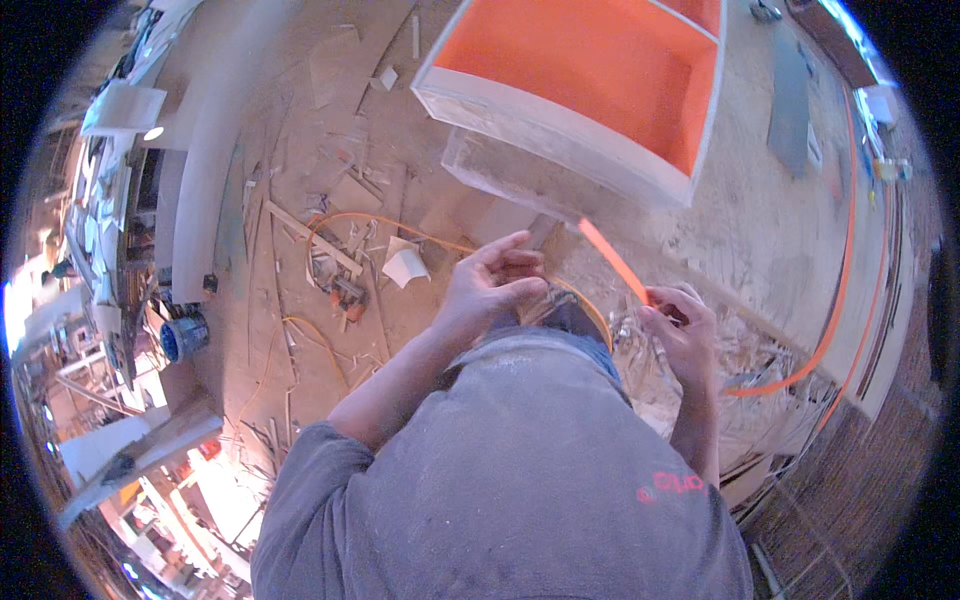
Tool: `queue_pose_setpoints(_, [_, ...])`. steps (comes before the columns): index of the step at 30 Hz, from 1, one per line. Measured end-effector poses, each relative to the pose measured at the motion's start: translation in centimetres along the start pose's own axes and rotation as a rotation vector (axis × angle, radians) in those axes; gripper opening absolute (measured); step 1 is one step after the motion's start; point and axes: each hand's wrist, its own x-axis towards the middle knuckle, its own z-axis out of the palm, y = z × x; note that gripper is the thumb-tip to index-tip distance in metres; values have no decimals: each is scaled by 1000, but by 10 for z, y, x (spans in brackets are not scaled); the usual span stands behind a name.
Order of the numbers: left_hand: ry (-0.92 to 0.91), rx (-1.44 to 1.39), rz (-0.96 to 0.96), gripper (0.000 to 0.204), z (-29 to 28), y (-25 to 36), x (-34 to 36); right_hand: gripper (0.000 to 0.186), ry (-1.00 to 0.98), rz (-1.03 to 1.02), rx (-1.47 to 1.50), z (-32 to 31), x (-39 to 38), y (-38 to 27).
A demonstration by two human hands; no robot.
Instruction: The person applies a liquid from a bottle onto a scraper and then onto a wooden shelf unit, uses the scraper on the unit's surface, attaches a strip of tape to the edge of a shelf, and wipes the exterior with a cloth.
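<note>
While one end is being pinched between thumb and fingers in the closed grip of the right hand (683, 325), a narrow orange strip (613, 260) is being held slantwise above the scrap-littered floor (290, 110), its free end being pointed toward an orange-lined box (560, 132). Nothing visible is being held by the left hand (495, 280), its fingers being held half-curled and apart. Better control is probably being offered by support at both ends, with bending being avoided.
</note>
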Motion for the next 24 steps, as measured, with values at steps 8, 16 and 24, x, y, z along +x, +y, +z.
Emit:
queue_pose_setpoints(8, [581,292,267,16,-112,60,32,26,56,-57,-114,-36,78,-46])
queue_pose_setpoints(16, [759,722,516,14,-150,170,95,30,-177,-134,-164,-32,217,-103])
queue_pose_setpoints(24, [587,913,430,15,-142,232,213,35,-477,39,-79,9,337,-113])
